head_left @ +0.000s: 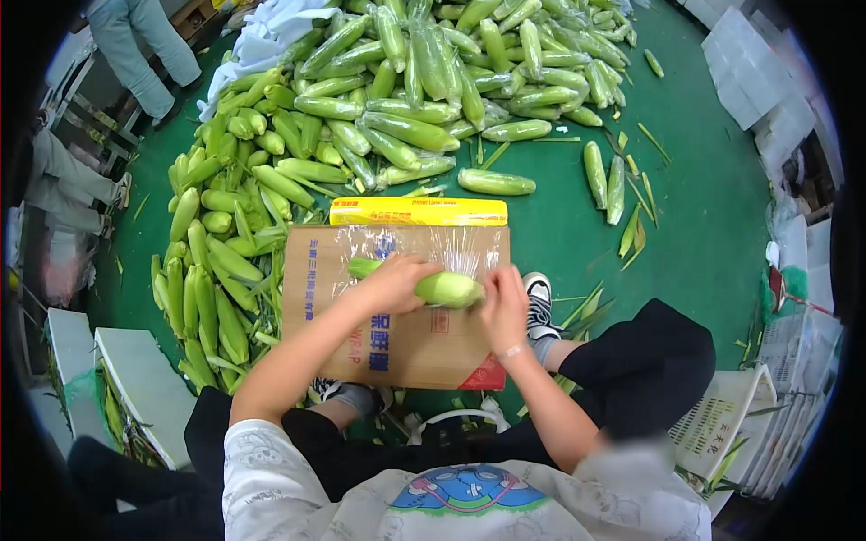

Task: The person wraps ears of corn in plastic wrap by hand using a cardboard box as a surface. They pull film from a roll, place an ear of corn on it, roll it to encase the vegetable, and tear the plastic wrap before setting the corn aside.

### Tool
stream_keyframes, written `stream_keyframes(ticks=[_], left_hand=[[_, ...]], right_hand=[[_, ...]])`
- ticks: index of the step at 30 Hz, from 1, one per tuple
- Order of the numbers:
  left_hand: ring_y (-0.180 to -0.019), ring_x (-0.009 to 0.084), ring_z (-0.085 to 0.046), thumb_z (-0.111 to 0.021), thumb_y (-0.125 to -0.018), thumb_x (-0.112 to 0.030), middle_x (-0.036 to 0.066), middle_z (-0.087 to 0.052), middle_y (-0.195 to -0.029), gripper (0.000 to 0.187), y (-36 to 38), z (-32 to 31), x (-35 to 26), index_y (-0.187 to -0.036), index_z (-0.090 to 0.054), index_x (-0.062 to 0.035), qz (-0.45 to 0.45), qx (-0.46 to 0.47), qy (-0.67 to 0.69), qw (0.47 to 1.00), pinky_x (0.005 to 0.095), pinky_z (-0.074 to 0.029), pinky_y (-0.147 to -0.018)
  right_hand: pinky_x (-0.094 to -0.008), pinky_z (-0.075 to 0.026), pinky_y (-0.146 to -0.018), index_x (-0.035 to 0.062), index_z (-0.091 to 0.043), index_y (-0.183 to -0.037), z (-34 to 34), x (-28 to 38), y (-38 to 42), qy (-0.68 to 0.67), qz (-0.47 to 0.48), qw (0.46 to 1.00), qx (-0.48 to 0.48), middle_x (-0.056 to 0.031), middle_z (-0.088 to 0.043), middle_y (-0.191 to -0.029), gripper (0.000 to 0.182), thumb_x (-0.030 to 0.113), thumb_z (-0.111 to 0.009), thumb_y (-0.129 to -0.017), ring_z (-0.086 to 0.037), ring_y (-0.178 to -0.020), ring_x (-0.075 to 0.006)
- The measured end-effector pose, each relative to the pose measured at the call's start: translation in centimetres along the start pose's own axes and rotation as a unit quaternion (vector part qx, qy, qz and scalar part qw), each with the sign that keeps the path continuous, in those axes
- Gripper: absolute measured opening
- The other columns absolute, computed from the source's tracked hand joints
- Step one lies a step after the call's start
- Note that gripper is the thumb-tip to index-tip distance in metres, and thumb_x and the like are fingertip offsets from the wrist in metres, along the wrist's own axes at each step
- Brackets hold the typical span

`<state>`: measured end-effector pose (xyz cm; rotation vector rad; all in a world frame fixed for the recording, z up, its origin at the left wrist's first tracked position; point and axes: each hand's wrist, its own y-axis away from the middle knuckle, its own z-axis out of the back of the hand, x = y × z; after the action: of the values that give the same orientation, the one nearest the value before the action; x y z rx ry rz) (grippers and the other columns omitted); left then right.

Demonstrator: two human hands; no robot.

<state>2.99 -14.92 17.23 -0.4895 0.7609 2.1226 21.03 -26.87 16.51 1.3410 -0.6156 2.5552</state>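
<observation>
An ear of corn (pixel 448 289) in pale green husk lies across the top of a cardboard box (pixel 424 356). My left hand (pixel 397 283) is closed over the middle of the ear, hiding part of it. At the ear's right end, my right hand (pixel 502 305) has its fingers pinched together, seemingly on clear cling film; the fingertips are partly hidden. Creased cling film (pixel 456 245) stretches over the upper part of the box. A yellow cling film box (pixel 419 212) lies along the cardboard box's far edge.
Unwrapped corn (pixel 212 307) is heaped on the left, and film-wrapped corn (pixel 406 131) at the back. Loose husk leaves (pixel 634 233) lie on the green floor (pixel 695 261). White crates (pixel 722 419) stand at right. Another person's legs (pixel 140 45) are at upper left.
</observation>
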Motion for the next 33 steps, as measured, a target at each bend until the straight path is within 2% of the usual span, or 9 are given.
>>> stream_keyframes(ticks=[5, 7, 10, 15, 17, 19, 25, 30, 33], left_hand=[[-0.115, 0.0397, -0.049, -0.077, -0.07, -0.013, 0.018, -0.052, -0.123, 0.062, 0.9, -1.0, 0.9, -0.128, -0.055, -0.0115, -0.044, -0.167, -0.088, 0.981, 0.0468, -0.039, -0.099], [-0.111, 0.0391, -0.05, -0.078, -0.072, -0.016, 0.018, -0.053, -0.118, 0.055, 3.2, -1.5, 1.3, -0.12, -0.055, -0.0037, 0.072, -0.43, -0.07, 0.897, 0.0463, -0.039, -0.099], [-0.096, 0.0369, -0.054, -0.074, -0.079, -0.022, 0.018, -0.055, -0.107, 0.04, 8.0, -2.9, 2.7, -0.108, -0.057, -0.0008, 0.225, -0.316, -0.144, 0.91, 0.0435, -0.048, -0.085], [-0.065, 0.0291, -0.06, -0.066, -0.087, -0.029, 0.013, -0.063, -0.075, 0.029, 11.5, -3.4, 7.6, -0.078, -0.063, -0.0013, 0.287, -0.166, -0.193, 0.924, 0.0402, -0.053, -0.065], [-0.057, 0.0211, -0.063, -0.063, -0.089, -0.025, 0.008, -0.064, -0.063, 0.034, 13.5, 1.0, 7.9, -0.065, -0.062, -0.002, 0.335, -0.192, 0.286, 0.877, 0.0339, -0.052, -0.061], [-0.064, 0.0149, -0.066, -0.061, -0.091, -0.02, 0.008, -0.067, -0.067, 0.028, 15.8, 4.8, 10.8, -0.072, -0.065, -0.0001, 0.208, -0.201, 0.482, 0.827, 0.028, -0.051, -0.06], [-0.066, 0.0244, -0.067, -0.059, -0.086, -0.014, 0.015, -0.067, -0.069, 0.019, 6.3, -1.9, 4.0, -0.077, -0.068, 0.001, 0.071, -0.069, 0.135, 0.986, 0.0374, -0.052, -0.064], [-0.075, 0.0387, -0.062, -0.061, -0.086, -0.018, 0.02, -0.066, -0.081, 0.02, 3.9, -7.0, 1.3, -0.087, -0.067, 0.0009, -0.07, -0.008, 0.078, 0.994, 0.0447, -0.05, -0.07], [-0.087, 0.0398, -0.059, -0.062, -0.087, -0.022, 0.02, -0.062, -0.097, 0.026, 4.4, -3.8, 1.0, -0.102, -0.061, -0.0012, -0.034, -0.272, 0.004, 0.962, 0.0434, -0.049, -0.075]], right_hand=[[-0.0475, -0.038, -0.081, 0.0041, -0.055, -0.096, -6.6, -0.2, -1.6, 0.141, 0.078, 0.986, 0.035, -0.018, -0.054, -0.097, 0.016, 0.009, -0.063, -0.084, -0.052, -0.096, -0.0373], [-0.0487, -0.035, -0.088, 0.0045, -0.055, -0.113, -6.4, -0.4, -2.2, 0.202, 0.129, 0.967, 0.082, -0.0165, -0.056, -0.11, 0.041, 0.034, -0.064, -0.086, -0.05, -0.104, -0.035], [-0.0467, -0.04, -0.089, 0.0077, -0.05, -0.133, -5.9, -0.7, -5.1, 0.318, 0.187, 0.903, 0.219, -0.0185, -0.057, -0.117, 0.08, 0.069, -0.054, -0.081, -0.054, -0.106, -0.0335], [-0.0446, -0.049, -0.073, 0.0123, -0.056, -0.125, -4.9, -2.0, -7.6, 0.253, 0.269, 0.888, 0.272, -0.0186, -0.06, -0.108, 0.075, 0.069, -0.06, -0.076, -0.06, -0.096, -0.0339], [-0.0437, -0.048, -0.072, 0.0115, -0.056, -0.123, -4.2, -1.3, -6.3, 0.237, 0.249, 0.896, 0.282, -0.017, -0.059, -0.096, 0.074, 0.067, -0.062, -0.076, -0.059, -0.089, -0.0325], [-0.0432, -0.046, -0.071, 0.0102, -0.057, -0.122, -4.3, -0.8, -3.3, 0.227, 0.302, 0.893, 0.246, -0.0145, -0.057, -0.089, 0.073, 0.065, -0.064, -0.075, -0.057, -0.084, -0.0311], [-0.0401, -0.041, -0.073, 0.0094, -0.06, -0.116, -5.1, 2.7, 8.7, 0.211, 0.224, 0.92, 0.242, -0.012, -0.054, -0.09, 0.059, 0.055, -0.066, -0.078, -0.053, -0.088, -0.0286], [-0.0463, -0.035, -0.082, 0.0086, -0.06, -0.111, -2.8, 3.2, 8.6, 0.28, 0.036, 0.933, 0.225, -0.0165, -0.051, -0.096, 0.037, 0.037, -0.059, -0.088, -0.047, -0.1, -0.0329], [-0.0487, -0.034, -0.092, 0.0072, -0.058, -0.112, -5.4, 0.8, 2.9, 0.298, 0.04, 0.953, 0.035, -0.0209, -0.052, -0.109, 0.032, 0.027, -0.058, -0.088, -0.045, -0.11, -0.0377]])
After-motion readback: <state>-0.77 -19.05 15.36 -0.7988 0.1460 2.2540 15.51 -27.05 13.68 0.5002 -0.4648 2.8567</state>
